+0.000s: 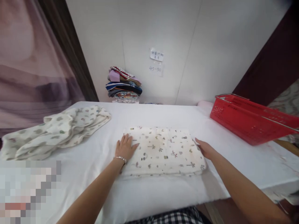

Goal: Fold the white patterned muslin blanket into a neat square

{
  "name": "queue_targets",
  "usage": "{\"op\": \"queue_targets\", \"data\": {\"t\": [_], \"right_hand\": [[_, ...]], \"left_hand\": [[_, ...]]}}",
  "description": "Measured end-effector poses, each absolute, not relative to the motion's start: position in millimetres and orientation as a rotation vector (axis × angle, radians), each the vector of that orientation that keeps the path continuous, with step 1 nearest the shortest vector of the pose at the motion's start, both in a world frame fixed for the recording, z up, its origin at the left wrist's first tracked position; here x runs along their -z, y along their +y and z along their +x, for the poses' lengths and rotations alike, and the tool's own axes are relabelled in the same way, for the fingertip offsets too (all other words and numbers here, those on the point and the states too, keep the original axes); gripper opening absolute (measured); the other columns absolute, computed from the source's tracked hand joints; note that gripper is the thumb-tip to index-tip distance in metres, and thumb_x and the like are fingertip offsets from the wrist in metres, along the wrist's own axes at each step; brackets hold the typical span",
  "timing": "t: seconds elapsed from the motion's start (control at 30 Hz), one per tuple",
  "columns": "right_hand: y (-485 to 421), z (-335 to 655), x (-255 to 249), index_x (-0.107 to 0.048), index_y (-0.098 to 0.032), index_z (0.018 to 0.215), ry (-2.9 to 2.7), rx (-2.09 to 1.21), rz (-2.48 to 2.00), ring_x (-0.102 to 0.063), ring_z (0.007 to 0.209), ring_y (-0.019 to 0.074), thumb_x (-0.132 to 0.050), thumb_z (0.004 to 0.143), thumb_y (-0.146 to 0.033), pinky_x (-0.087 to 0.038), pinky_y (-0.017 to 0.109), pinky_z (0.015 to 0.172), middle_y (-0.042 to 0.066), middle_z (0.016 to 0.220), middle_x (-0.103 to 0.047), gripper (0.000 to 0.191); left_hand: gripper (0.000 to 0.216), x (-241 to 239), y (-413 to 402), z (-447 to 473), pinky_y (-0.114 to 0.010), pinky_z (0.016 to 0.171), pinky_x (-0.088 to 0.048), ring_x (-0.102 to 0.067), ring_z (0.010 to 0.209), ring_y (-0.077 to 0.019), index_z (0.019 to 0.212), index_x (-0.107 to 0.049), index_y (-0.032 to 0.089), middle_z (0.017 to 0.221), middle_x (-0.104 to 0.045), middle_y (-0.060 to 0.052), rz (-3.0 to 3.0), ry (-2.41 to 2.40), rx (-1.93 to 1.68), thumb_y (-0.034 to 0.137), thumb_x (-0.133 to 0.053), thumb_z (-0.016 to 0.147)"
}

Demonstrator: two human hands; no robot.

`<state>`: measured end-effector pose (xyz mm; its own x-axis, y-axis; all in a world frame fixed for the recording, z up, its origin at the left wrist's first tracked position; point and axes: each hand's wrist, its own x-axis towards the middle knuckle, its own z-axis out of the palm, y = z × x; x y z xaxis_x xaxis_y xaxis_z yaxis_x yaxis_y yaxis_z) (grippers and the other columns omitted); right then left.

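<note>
A white folded cloth [161, 151], printed with small palms and other motifs, lies as a flat rectangle on the white-covered table [163, 189]. My left hand [125, 147] rests flat on its left side, fingers spread; a bracelet circles that wrist. At the right edge, my right hand [206, 150] holds the cloth's side between thumb and fingers, the fingers being partly hidden. Off to the left, a second cloth [63, 129], cream with grey-green spots, lies in a loose, crumpled heap.
A red plastic basket [252, 121] with metal handles stands at the right. Against the back wall rises a stack of folded fabrics [123, 85], with paper labels [156, 55] on the wall beside it. A pinkish curtain [35, 71] hangs at the left.
</note>
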<state>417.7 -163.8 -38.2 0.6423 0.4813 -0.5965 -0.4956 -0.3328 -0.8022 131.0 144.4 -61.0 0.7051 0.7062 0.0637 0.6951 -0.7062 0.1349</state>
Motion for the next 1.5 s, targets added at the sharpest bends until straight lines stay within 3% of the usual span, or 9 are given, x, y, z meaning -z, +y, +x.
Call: {"op": "queue_targets", "data": {"t": [0.2, 0.33, 0.43, 0.63, 0.77, 1.0, 1.1, 1.23, 1.5], "right_hand": [[-152.3, 426.5, 46.4, -0.06, -0.01, 0.092, -0.051, -1.118, -1.668, -0.065, 0.079, 0.021, -0.045, 0.085, -0.042, -0.05, 0.034, 0.076, 0.012, 0.081, -0.069, 0.037], [-151.9, 427.7, 55.8, -0.06, -0.012, 0.085, -0.319, -0.741, -2.127, -0.062, 0.08, 0.0216, -0.048, 0.081, -0.039, -0.048, 0.03, 0.069, 0.01, 0.082, -0.067, 0.029], [-152.3, 425.7, 63.1, -0.058, -0.016, 0.082, -0.344, -0.507, -2.259, -0.057, 0.092, 0.0242, -0.054, 0.075, -0.034, -0.043, 0.03, 0.074, 0.009, 0.087, -0.065, 0.02], [-151.2, 436.1, 63.5, -0.057, -0.017, 0.073, -0.323, -0.493, -2.306, -0.055, 0.085, 0.0227, -0.061, 0.067, -0.033, -0.041, 0.03, 0.072, 0.006, 0.079, -0.063, 0.018], [-141.6, 452.2, 58.3, -0.06, -0.015, 0.082, -0.268, -0.681, -2.173, -0.06, 0.071, 0.0187, -0.057, 0.071, -0.044, -0.047, 0.028, 0.062, 0.006, 0.075, -0.066, 0.031], [-105.4, 477.4, 60.0, -0.061, -0.01, 0.085, -0.198, -0.76, -2.053, -0.064, 0.076, 0.0223, -0.053, 0.077, -0.049, -0.051, 0.032, 0.065, 0.015, 0.08, -0.067, 0.04], [-94.5, 481.1, 60.0, -0.06, -0.009, 0.093, -0.182, -0.635, -2.12, -0.062, 0.087, 0.0262, -0.055, 0.075, -0.048, -0.05, 0.034, 0.07, 0.018, 0.092, -0.065, 0.043], [-83.8, 479.0, 60.4, -0.052, -0.013, 0.114, -0.405, -0.215, -2.311, -0.053, 0.105, 0.0266, -0.047, 0.081, -0.047, -0.042, 0.035, 0.086, 0.014, 0.109, -0.06, 0.048], [-61.8, 478.0, 68.6, -0.041, -0.014, 0.125, -0.658, 0.022, -2.659, -0.057, 0.097, 0.0267, -0.029, 0.09, -0.043, -0.041, 0.035, 0.079, 0.015, 0.106, -0.061, 0.047]], "left_hand": [[0.068, 74.8, 151.2, 128.6, -0.049, 0.109, -0.014, -0.013, 0.137, -0.0254, 0.136, -0.036, 0.017, 0.148, -0.021, -0.008, 2.741, 1.185, -0.092, 0.059, -0.024, 0.084], [0.068, 73.8, 151.9, 128.8, -0.05, 0.109, -0.013, -0.012, 0.137, -0.0246, 0.136, -0.035, 0.019, 0.148, -0.02, -0.006, 2.747, 1.198, -0.071, 0.06, -0.022, 0.083], [0.069, 76.2, 150.9, 130.0, -0.05, 0.109, -0.011, -0.01, 0.137, -0.0241, 0.137, -0.034, 0.02, 0.149, -0.02, -0.006, 2.749, 1.19, -0.053, 0.061, -0.022, 0.083], [0.06, 66.4, 151.6, 136.2, -0.053, 0.107, -0.015, -0.015, 0.136, -0.026, 0.132, -0.041, 0.023, 0.147, -0.025, -0.006, 2.662, 1.222, -0.037, 0.057, -0.029, 0.084], [0.051, 47.7, 168.7, 151.6, -0.043, 0.106, -0.024, -0.025, 0.133, -0.0246, 0.123, -0.049, 0.022, 0.144, -0.031, -0.007, 2.539, 1.342, -0.158, 0.051, -0.028, 0.086], [0.049, 47.0, 206.7, 176.3, -0.039, 0.094, -0.038, -0.044, 0.119, -0.0284, 0.126, -0.042, 0.014, 0.131, -0.046, -0.016, 2.303, 1.573, -0.237, 0.041, -0.029, 0.087], [0.044, 55.0, 212.3, 179.5, -0.039, 0.088, -0.042, -0.051, 0.112, -0.0282, 0.122, -0.045, 0.014, 0.126, -0.05, -0.017, 2.278, 1.607, -0.23, 0.037, -0.035, 0.086], [0.036, 61.0, 214.2, 180.4, -0.038, 0.084, -0.043, -0.054, 0.107, -0.0268, 0.115, -0.048, 0.017, 0.121, -0.055, -0.015, 2.263, 1.615, -0.257, 0.033, -0.037, 0.085], [0.037, 65.3, 217.3, 175.5, -0.036, 0.083, -0.044, -0.055, 0.107, -0.0249, 0.119, -0.043, 0.022, 0.126, -0.052, -0.011, 2.181, 1.671, -0.35, 0.037, -0.034, 0.087]]}}
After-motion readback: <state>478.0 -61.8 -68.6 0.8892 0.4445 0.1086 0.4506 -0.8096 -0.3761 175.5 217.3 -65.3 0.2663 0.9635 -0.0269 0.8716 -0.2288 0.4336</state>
